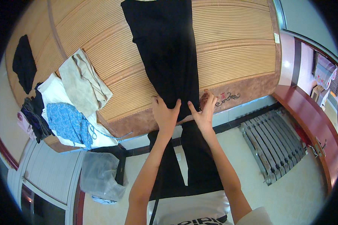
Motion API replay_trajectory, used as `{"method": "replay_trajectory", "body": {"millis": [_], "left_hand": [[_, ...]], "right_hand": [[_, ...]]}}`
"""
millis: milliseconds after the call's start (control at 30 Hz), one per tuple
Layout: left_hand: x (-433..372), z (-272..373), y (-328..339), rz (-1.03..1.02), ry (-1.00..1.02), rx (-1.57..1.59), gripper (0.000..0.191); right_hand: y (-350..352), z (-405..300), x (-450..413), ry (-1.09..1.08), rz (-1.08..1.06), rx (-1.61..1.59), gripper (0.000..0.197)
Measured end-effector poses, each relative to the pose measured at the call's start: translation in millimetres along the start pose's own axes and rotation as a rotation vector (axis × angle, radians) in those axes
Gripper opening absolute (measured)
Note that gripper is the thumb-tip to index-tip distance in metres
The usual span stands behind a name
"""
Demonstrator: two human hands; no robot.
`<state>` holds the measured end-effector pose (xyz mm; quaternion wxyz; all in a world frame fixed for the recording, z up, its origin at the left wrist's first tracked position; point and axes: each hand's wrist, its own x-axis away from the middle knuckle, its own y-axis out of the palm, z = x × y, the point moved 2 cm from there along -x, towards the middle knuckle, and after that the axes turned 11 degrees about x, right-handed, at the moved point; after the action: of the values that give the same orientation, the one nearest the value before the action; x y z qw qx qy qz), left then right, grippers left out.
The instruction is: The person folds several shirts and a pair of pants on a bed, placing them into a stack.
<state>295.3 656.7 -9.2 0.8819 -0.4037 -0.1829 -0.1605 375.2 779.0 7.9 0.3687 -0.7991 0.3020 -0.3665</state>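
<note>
A pair of black trousers (169, 50), laid lengthwise, stretches away from me over a ribbed bamboo mat (233, 56). My left hand (166, 112) is at the near end of the black cloth, on its left edge, with the thumb on the fabric. On the right edge of the same end rests my right hand (204, 111), its thumb pointing to the left one. The fingertips of both hands are partly hidden, so how firmly they pinch the cloth cannot be told.
Left on the mat lie a folded beige garment (79, 81), a white garment (53, 87), a blue patterned cloth (67, 122), dark clothes (35, 118) and a black piece (24, 64). A plastic-covered item (100, 174) stands below. A metal radiator (274, 143) and red door (309, 112) are right.
</note>
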Motion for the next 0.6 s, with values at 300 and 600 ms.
{"method": "replay_trajectory", "body": {"millis": [300,600], "left_hand": [[39,-40,-20,-0.453,-0.235,0.477,0.036],[56,0,-116,-0.583,-1.133,0.594,0.051]], "right_hand": [[7,17,36,0.110,-0.425,-0.478,0.039],[-88,-71,24,0.850,-1.070,-0.489,0.034]]}}
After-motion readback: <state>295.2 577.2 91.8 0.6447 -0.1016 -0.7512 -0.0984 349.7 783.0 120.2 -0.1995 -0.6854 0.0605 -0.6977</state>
